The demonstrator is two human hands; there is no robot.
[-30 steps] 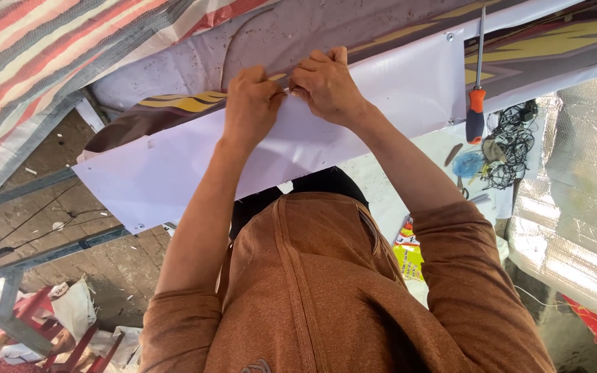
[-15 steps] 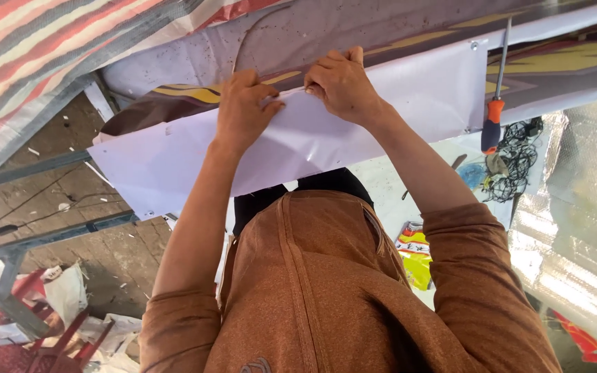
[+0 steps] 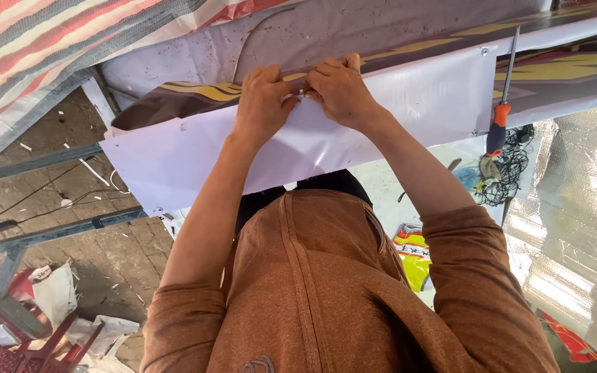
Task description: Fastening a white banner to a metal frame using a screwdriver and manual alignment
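Your left hand point(image 3: 262, 100) and right hand point(image 3: 341, 88) meet at 12 o'clock, fingers pinched on the top edge of the white banner point(image 3: 381, 131), which hangs across the middle. You seem to be fixing that edge at its centre. Any next move calls for keeping the edge taut and level. A screwdriver point(image 3: 497, 128) hangs at 2 o'clock by the banner's right edge. There is open room at 9 o'clock.

White rectangular banner sheet point(image 3: 354, 135) across centre; yellow-red printed package point(image 3: 412, 257) at 4 o'clock, partly hidden by sleeve.
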